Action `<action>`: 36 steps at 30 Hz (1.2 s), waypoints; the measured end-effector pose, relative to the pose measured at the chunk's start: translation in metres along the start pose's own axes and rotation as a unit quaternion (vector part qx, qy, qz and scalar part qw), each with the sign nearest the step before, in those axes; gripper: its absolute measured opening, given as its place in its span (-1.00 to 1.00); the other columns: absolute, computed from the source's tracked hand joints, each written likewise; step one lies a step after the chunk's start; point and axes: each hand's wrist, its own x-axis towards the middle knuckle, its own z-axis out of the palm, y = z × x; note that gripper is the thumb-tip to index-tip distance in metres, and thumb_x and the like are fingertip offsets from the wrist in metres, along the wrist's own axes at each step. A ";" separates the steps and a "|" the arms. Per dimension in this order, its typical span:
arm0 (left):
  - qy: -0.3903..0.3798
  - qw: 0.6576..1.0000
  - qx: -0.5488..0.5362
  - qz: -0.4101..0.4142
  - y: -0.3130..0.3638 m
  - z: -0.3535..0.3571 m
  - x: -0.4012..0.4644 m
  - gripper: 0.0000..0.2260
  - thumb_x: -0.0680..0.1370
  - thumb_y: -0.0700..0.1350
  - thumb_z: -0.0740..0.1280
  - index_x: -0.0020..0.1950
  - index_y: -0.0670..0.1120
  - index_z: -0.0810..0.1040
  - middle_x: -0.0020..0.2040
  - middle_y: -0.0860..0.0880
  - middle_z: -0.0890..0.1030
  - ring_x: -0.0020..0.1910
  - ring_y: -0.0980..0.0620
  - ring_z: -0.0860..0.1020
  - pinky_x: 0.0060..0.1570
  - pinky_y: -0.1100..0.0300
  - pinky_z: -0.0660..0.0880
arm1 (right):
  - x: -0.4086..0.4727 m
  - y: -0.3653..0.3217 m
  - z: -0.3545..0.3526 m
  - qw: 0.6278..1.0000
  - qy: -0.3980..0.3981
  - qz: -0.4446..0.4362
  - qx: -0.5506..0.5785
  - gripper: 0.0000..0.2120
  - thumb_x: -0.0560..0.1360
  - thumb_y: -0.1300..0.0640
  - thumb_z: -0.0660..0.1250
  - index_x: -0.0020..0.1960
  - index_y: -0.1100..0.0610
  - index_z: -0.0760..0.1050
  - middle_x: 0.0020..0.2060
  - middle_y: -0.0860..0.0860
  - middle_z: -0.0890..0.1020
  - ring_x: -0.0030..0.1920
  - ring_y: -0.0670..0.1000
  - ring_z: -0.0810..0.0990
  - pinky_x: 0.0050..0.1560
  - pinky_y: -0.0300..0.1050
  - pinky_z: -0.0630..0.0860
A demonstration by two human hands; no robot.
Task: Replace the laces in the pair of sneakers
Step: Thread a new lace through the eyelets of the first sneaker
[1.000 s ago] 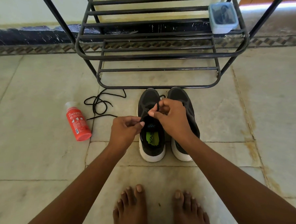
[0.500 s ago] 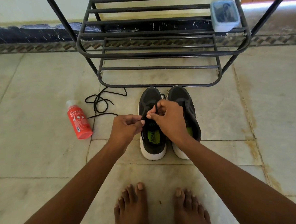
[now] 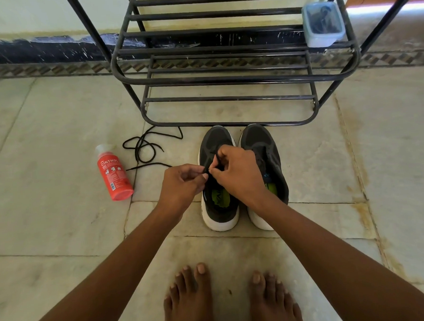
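Two dark grey sneakers with white soles stand side by side on the floor, the left sneaker (image 3: 214, 145) and the right sneaker (image 3: 261, 143), toes toward the rack. Both my hands hover over the left one. My left hand (image 3: 182, 184) pinches a black lace (image 3: 210, 164) at its lower end. My right hand (image 3: 236, 171) pinches the same lace just beside it, over the tongue. A second black lace (image 3: 144, 149) lies loose and tangled on the floor to the left. The eyelets under my hands are hidden.
A red Cinthol bottle (image 3: 113, 175) lies on the floor left of the loose lace. A black metal shoe rack (image 3: 226, 78) stands right behind the sneakers, with a small lidded plastic box (image 3: 323, 24) on its right side. My bare feet (image 3: 228, 299) are at the bottom.
My hands have drawn closer together over the left sneaker; the fingertips now nearly touch on the lace. The sneakers, bottle and loose lace have stayed put.
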 end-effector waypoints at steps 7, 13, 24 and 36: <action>-0.008 1.000 -0.012 -0.016 -0.001 -0.001 0.002 -0.88 0.59 -0.24 0.44 0.10 -0.13 0.71 -0.06 -0.12 0.75 0.00 -0.03 0.73 0.07 0.09 0.67 | -0.006 0.007 0.002 0.993 0.029 0.048 0.104 -0.85 0.46 0.23 0.51 -0.17 0.07 0.56 -0.26 -0.09 0.69 -0.27 -0.11 0.67 -0.13 -0.16 0.65; -0.012 0.999 -0.027 -0.026 -0.001 -0.002 0.003 -0.89 0.59 -0.25 0.44 0.09 -0.13 0.71 -0.02 -0.18 0.74 0.03 -0.10 0.73 0.11 0.04 0.67 | -0.006 0.009 0.010 0.997 0.040 0.030 0.063 -0.86 0.48 0.18 0.49 -0.15 0.09 0.53 -0.27 -0.07 0.67 -0.35 -0.09 0.61 -0.21 -0.11 0.64; 0.007 0.999 -0.038 -0.016 0.003 0.002 0.004 -0.90 0.64 -0.18 0.39 0.06 -0.16 0.69 -0.05 -0.12 0.74 0.02 -0.01 0.72 0.03 0.12 0.67 | -0.008 0.009 0.012 0.998 0.048 -0.013 0.024 -0.86 0.48 0.21 0.49 -0.10 0.11 0.52 -0.26 -0.04 0.65 -0.31 -0.09 0.61 -0.18 -0.11 0.63; 0.091 0.975 0.076 0.186 0.020 -0.040 0.024 -0.91 0.72 -0.07 0.21 0.09 -0.07 0.46 -0.25 -0.03 0.45 -0.34 0.05 0.43 -0.26 0.10 0.46 | -0.039 0.013 0.038 0.991 0.123 0.057 0.005 -0.25 0.40 0.45 0.35 0.49 0.02 0.23 0.28 0.05 0.33 0.23 0.06 0.48 0.34 0.04 0.52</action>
